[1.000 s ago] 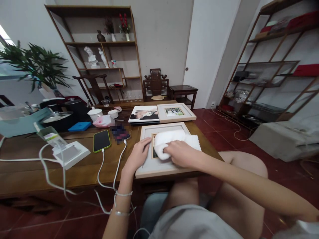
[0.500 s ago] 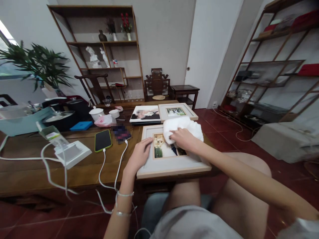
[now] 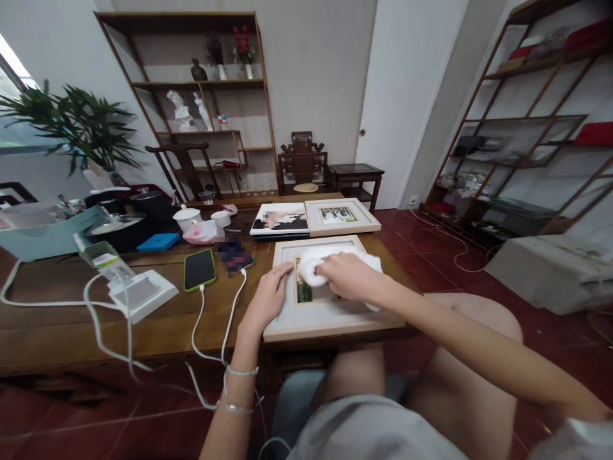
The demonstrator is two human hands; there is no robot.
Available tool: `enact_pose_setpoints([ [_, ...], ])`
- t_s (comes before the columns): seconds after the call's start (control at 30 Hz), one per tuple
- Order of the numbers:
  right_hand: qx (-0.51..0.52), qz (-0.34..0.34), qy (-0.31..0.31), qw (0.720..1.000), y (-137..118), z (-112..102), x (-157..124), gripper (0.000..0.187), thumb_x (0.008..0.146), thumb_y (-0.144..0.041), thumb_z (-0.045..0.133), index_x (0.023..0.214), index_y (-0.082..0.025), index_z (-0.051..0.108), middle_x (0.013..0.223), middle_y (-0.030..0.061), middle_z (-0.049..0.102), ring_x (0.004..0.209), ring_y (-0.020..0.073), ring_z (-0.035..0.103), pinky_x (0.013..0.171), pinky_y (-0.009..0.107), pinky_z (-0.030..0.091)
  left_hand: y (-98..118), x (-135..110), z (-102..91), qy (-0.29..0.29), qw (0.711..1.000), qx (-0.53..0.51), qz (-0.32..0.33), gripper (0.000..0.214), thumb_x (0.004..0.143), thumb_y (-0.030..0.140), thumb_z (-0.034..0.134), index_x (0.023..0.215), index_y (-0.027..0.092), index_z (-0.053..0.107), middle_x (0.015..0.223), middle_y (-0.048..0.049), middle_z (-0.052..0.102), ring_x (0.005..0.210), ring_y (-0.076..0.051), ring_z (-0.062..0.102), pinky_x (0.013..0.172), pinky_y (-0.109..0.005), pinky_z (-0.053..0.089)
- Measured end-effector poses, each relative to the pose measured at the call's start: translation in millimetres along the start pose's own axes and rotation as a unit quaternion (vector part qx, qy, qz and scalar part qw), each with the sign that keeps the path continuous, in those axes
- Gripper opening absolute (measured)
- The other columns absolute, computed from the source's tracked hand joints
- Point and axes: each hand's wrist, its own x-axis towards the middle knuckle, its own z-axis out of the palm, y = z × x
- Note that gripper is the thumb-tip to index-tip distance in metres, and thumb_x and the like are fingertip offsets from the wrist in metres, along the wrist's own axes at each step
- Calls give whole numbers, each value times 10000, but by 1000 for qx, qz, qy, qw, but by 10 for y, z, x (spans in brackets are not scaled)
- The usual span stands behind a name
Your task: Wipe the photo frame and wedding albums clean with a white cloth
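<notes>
2 hands work a picture frame (image 3: 330, 316) lying flat at the table's (image 3: 143, 332) near edge: left hand (image 3: 268, 295) open, pressing its left border, right hand (image 3: 352, 276) clutching a white cloth (image 3: 313, 267) on the glass.

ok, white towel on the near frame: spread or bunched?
Bunched. The white towel is a rounded wad under the right hand on the picture frame, with a loose end trailing right.

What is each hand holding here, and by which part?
The right hand grips a white cloth by its bunched left end, pressed on the picture frame. The left hand holds nothing; it rests on the frame's left border.
</notes>
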Motion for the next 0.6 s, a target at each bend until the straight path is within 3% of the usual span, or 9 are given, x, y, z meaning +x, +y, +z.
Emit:
enact_pose_setpoints([
  [0.07, -30, 45, 15, 998, 91, 98, 223, 266, 744, -61, 452, 913, -124, 647, 920, 164, 659, 839, 261, 617, 638, 298, 408, -28, -1, 3, 3, 1000, 3, 2, 383, 880, 167, 324, 1149, 136, 594, 1278, -110, 558, 1209, -200, 490, 1061, -390, 334],
  [0.13, -33, 45, 25, 998, 120, 144, 412, 273, 772, -72, 442, 962, -104, 635, 977, 192, 643, 889, 278, 610, 666, 317, 426, -56, -3, 6, 6, 1000, 7, 6, 405, 874, 145, 309, 1192, 143, 561, 1340, -111, 497, 1259, -201, 433, 1080, -398, 300],
  [0.3, -18, -51, 11, 998, -153, 158, 597, 246, 809, -111, 448, 940, -129, 656, 959, 164, 664, 890, 267, 622, 672, 323, 444, -58, -16, -16, 42, 999, -7, 8, 487, 844, 110, 314, 1319, 139, 417, 1395, -120, 419, 1301, -206, 364, 1100, -394, 254],
  [0.4, -11, -105, 3, 994, -359, 139, 459, 235, 795, -90, 457, 886, -128, 670, 916, 149, 679, 839, 250, 635, 648, 312, 441, -36, -22, -36, 43, 999, -12, 9, 546, 819, 116, 370, 1362, 157, 342, 1409, -118, 396, 1297, -221, 363, 1090, -406, 265],
  [0.5, 1, -151, -1, 989, -461, 88, 196, 208, 782, -100, 478, 848, -132, 673, 826, 123, 691, 758, 241, 642, 597, 306, 425, -36, -17, -31, 48, 999, -7, 6, 519, 815, 115, 366, 1333, 154, 382, 1377, -125, 433, 1274, -227, 396, 1071, -413, 299],
  [0.6, 10, -196, 3, 981, -462, 39, -83, 188, 778, -100, 492, 822, -145, 669, 905, 113, 691, 731, 232, 637, 560, 299, 393, -47, -7, -4, 59, 998, 20, -5, 487, 824, 87, 319, 1299, 123, 418, 1348, -142, 461, 1269, -222, 407, 1070, -411, 308],
])
